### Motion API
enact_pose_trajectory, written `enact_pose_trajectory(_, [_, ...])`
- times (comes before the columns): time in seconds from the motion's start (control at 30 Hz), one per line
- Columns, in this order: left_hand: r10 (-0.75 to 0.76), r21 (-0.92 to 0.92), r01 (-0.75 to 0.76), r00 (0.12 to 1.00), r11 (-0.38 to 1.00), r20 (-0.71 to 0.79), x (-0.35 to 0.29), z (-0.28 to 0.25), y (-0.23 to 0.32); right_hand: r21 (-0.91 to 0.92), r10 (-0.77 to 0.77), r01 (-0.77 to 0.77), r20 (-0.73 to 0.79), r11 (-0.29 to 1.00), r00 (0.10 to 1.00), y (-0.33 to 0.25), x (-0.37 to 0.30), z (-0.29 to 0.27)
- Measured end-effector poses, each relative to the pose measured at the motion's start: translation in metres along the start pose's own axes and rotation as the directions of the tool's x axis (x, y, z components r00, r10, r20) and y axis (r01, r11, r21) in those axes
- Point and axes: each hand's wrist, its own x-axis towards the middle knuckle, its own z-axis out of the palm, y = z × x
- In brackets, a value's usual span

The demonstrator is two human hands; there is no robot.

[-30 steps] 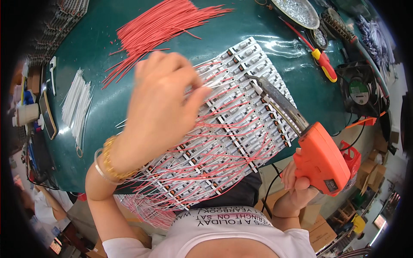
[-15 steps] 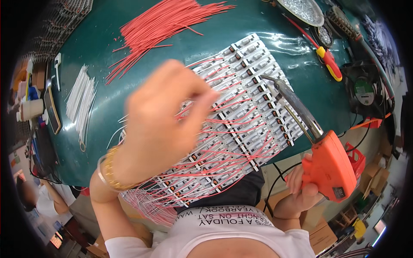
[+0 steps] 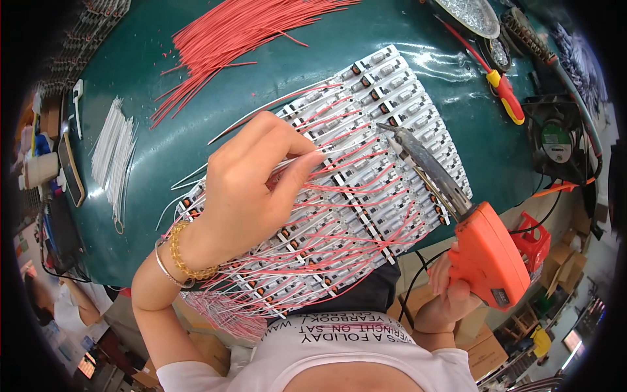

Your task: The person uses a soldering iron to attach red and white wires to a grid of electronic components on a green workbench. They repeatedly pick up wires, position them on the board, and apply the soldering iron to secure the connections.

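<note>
My left hand [image 3: 251, 179] is over a panel of small white parts [image 3: 428, 117] set in rows, thumb and index finger pinched together. From the pinch a thin white wire [image 3: 338, 151] points right toward the panel. My right hand [image 3: 455, 287] is wrapped round the orange handle of a soldering gun [image 3: 493, 255]. Its dark tip is above the panel's middle, just right of the wire's end; whether it touches cannot be made out. Many red and white wires [image 3: 353, 189] trail from the panel to the lower left. The left palm hides part of the rows.
A heap of red wires [image 3: 241, 32] lies on the green table [image 3: 157, 153] at the back, with a bundle of white wires [image 3: 112, 153] at the left. A screwdriver [image 3: 503, 98], a metal dish [image 3: 473, 16] and a black fan [image 3: 557, 140] are at the right.
My left hand was a motion blur before and is now steady over the panel, the white wire showing at its fingertips. The soldering gun has shifted left, its tip a little lower.
</note>
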Motion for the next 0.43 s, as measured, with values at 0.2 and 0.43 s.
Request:
enact_pose_trajectory(0.2, [-0.005, 0.000, 0.005, 1.000, 1.000, -0.003, 0.000, 0.001, -0.001, -0.036, -0.045, 0.047, 0.061, 0.998, 0.997, 0.006, 0.000, -0.008])
enact_pose_trajectory(0.43, [-0.023, 0.010, 0.023, 1.000, 1.000, -0.001, -0.002, 0.000, -0.002, -0.005, -0.055, 0.055, 0.056, 0.998, 0.997, -0.002, 0.003, -0.004])
